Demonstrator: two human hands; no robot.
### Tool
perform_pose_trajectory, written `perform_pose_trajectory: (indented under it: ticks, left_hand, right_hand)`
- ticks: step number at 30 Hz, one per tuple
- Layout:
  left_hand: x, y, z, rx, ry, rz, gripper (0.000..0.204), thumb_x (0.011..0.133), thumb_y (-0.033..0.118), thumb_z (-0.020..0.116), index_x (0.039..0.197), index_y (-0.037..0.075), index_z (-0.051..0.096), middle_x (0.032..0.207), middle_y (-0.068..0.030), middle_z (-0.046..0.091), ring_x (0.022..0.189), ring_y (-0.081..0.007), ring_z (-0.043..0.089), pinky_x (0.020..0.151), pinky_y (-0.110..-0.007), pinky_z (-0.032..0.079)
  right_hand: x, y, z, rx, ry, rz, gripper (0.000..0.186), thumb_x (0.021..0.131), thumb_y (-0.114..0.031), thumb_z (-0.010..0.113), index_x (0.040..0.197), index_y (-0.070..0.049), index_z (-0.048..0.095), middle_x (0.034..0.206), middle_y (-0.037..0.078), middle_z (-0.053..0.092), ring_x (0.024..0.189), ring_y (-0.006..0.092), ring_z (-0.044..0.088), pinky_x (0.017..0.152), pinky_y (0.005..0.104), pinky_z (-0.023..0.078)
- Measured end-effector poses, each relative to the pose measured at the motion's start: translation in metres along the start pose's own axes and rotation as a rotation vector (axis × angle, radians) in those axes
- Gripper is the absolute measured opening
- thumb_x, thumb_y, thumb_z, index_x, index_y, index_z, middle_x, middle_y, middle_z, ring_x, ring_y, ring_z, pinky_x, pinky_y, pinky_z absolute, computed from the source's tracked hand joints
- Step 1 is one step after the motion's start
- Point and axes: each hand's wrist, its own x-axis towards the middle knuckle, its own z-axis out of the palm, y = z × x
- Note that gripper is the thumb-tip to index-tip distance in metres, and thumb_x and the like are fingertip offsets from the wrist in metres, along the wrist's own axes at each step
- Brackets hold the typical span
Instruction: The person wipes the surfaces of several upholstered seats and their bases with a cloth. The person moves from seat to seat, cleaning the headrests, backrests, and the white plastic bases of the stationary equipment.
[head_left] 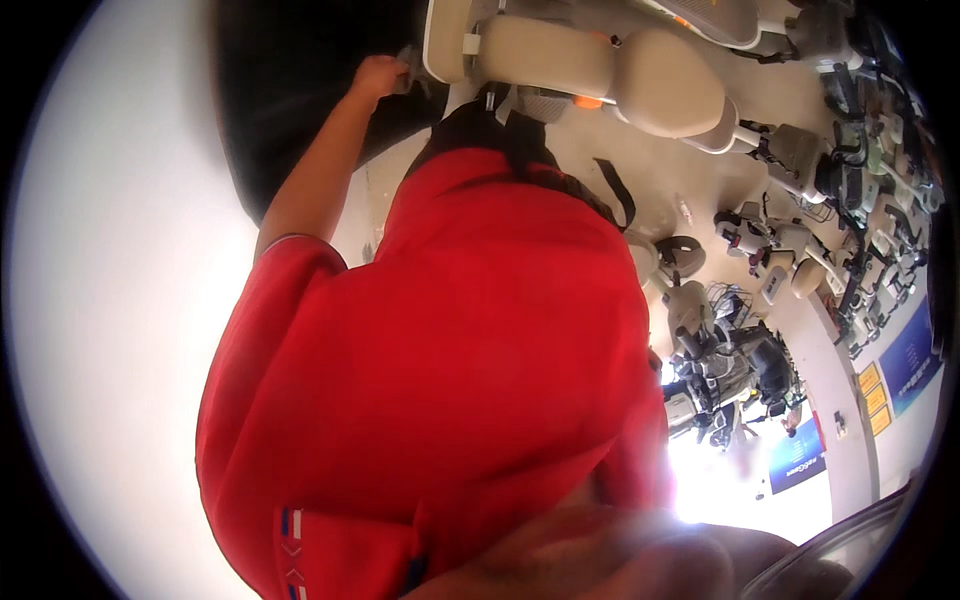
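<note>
My left arm stretches toward the upper left, out of a red sleeve (285, 275). My left hand (378, 76) is closed on a small, crumpled grey thing (407, 70) that looks like a cloth. It is held over a large black surface (310, 90), beside the beige seat (545, 52) of an electric scooter. My red shirt (460, 320) fills the middle of the head view and hides much of what lies below. My right hand cannot be made out; only blurred skin shows close at the lower edge.
A rounded beige seat (668, 82) stands at the top, right of the first one. Several scooters (740, 240) with baskets and handlebars crowd the right side. A pale floor (700, 185) lies between them. Blue signboards (905, 365) hang on the wall at the far right.
</note>
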Motion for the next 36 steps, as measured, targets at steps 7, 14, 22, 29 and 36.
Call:
perform_pose_trajectory:
  ticks: [7,14,22,29,36]
  left_hand:
    - [0.012,0.021,-0.003,-0.284,0.28,0.196,0.026,0.081,0.019,0.064,0.098,-0.001,0.063,0.085,-0.0046,0.063,0.07,-0.0131,0.06,0.064,-0.025,0.049]
    - [-0.014,0.037,0.018,-0.142,0.407,0.363,0.036,0.079,0.022,0.07,0.101,-0.005,0.064,0.083,-0.0053,0.064,0.072,-0.0108,0.059,0.064,-0.024,0.047]
    - [-0.023,0.032,0.019,0.021,0.485,0.42,0.04,0.077,0.024,0.072,0.101,-0.007,0.063,0.079,-0.0035,0.062,0.066,-0.0095,0.055,0.059,-0.024,0.044]
    - [-0.037,0.062,0.024,0.146,0.518,0.408,0.048,0.074,0.034,0.071,0.101,-0.006,0.064,0.081,-0.0114,0.067,0.073,-0.0173,0.063,0.067,-0.029,0.048]
    - [-0.046,0.07,0.04,0.352,0.507,0.366,0.047,0.073,0.034,0.07,0.102,-0.002,0.064,0.09,-0.0179,0.067,0.083,-0.0287,0.065,0.074,-0.035,0.049]
  right_hand:
    - [0.002,-0.017,0.0,-0.047,-0.043,-0.017,0.028,0.091,-0.024,0.047,0.104,-0.002,0.058,0.089,0.011,0.065,0.069,0.0183,0.059,0.052,0.0307,0.046]
    - [0.004,-0.015,-0.015,-0.063,-0.035,-0.007,0.028,0.091,-0.024,0.047,0.103,-0.002,0.058,0.087,0.011,0.065,0.066,0.0177,0.058,0.051,0.0305,0.046]
    - [0.01,0.0,-0.029,-0.052,-0.02,0.022,0.027,0.091,-0.024,0.046,0.102,-0.002,0.058,0.086,0.011,0.064,0.064,0.0171,0.058,0.049,0.0302,0.046]
    - [0.016,0.017,-0.037,-0.028,-0.008,0.041,0.027,0.091,-0.024,0.046,0.101,-0.002,0.058,0.085,0.011,0.064,0.062,0.0165,0.057,0.048,0.0299,0.045]
    - [0.024,0.025,-0.038,-0.007,0.009,0.045,0.027,0.091,-0.024,0.046,0.1,-0.002,0.058,0.083,0.01,0.064,0.059,0.016,0.056,0.047,0.0297,0.045]
